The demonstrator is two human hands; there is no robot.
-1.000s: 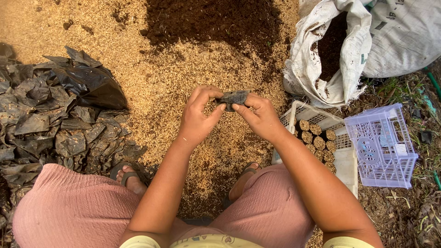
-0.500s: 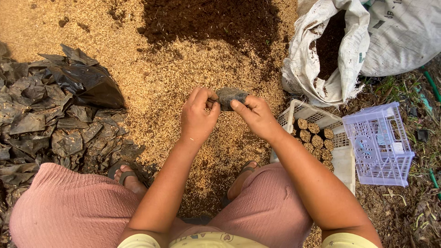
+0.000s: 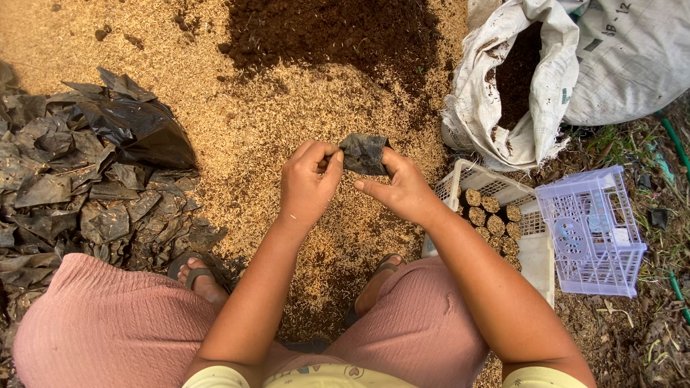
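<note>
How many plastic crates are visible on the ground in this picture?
2. A white crate lies beside the right hand, holding filled bags; a pale purple crate lies on its side farther right. Others may be hidden out of view.

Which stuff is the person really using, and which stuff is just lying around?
In use:
- small black bag, held by the left hand and right hand
- pile of black bags
- husk and soil heap
- white crate of filled bags

Lying about:
- empty lilac crate
- white sack
- green hose

Open white sack (image 3: 496, 93) of soil, lilac crate (image 3: 593, 233), rice husks (image 3: 244, 144)
</note>
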